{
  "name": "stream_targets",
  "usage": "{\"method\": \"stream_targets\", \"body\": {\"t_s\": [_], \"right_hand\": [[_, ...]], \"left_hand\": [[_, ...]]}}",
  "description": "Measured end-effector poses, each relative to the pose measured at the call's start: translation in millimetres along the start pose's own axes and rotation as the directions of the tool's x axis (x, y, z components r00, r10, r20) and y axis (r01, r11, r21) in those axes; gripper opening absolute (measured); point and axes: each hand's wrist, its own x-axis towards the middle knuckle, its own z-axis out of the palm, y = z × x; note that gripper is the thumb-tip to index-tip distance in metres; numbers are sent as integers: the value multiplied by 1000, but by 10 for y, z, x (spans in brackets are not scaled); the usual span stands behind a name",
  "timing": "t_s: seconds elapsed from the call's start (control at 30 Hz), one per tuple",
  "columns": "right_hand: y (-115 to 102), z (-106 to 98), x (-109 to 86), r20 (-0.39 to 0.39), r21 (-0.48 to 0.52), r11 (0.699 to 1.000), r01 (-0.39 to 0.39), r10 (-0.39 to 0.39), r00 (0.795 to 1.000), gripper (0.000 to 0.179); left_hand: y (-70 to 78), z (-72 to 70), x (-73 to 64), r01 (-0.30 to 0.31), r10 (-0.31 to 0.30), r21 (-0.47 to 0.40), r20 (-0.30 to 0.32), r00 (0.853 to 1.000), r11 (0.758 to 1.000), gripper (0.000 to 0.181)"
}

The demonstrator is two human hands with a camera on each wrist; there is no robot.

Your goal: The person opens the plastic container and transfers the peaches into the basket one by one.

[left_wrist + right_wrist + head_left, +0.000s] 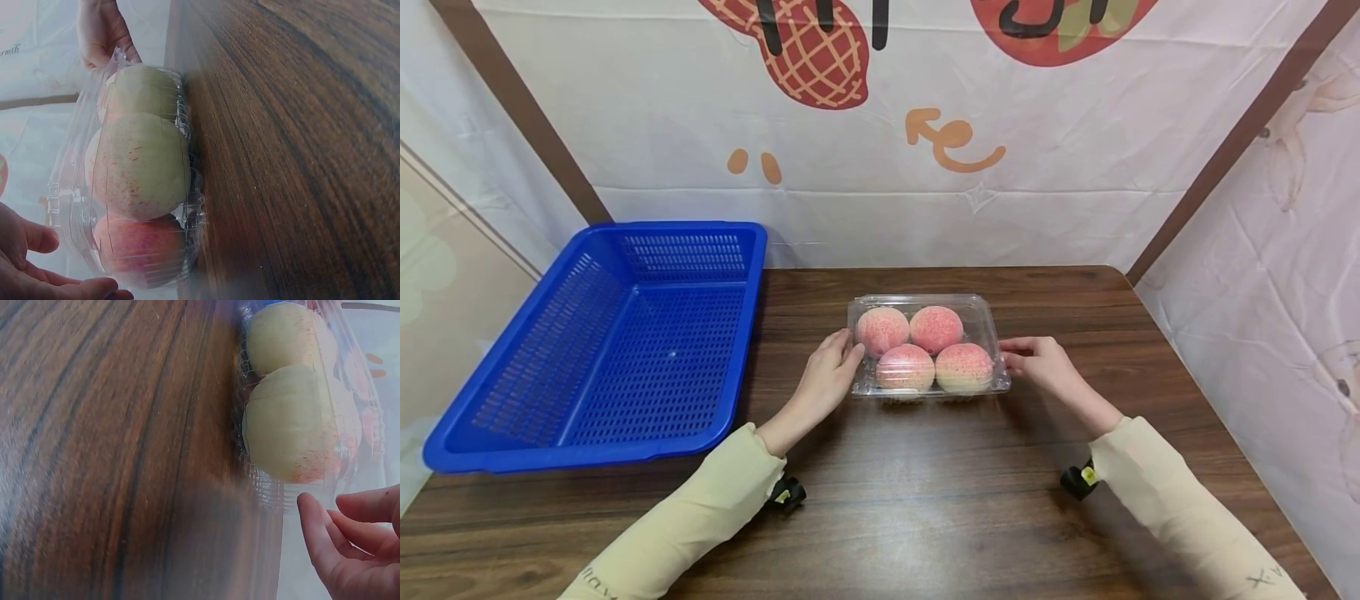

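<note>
wood-grain tbl [925, 508], pale printed cloth [880, 229] behind, blue basket [658, 367] at l, clear box [982, 310] w/ 4 peaches [906, 367], l hand [823, 371] & r hand [1047, 365] at its sides, grips slack

A blue basket [662, 367] stands on a table [917, 500].

Cream sleeves [681, 517] carry small dark lettering [597, 584].

Left grip [825, 368], right grip [1047, 368] at opposite sides of clear box [917, 300]; four peaches [906, 368] inside; blue basket [677, 371] leftward.
</note>
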Motion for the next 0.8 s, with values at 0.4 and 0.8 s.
{"method": "stream_targets", "body": {"t_s": [0.4, 0.8], "right_hand": [[28, -4, -25, 76, 203, 979, -31, 15, 997, 37], [90, -51, -59, 162, 313, 949, -34, -18, 987, 41]], "left_hand": [[4, -10, 2, 38, -37, -30, 14, 999, 999, 51], [17, -17, -11, 65, -64, -38, 22, 998, 997, 52]]}}
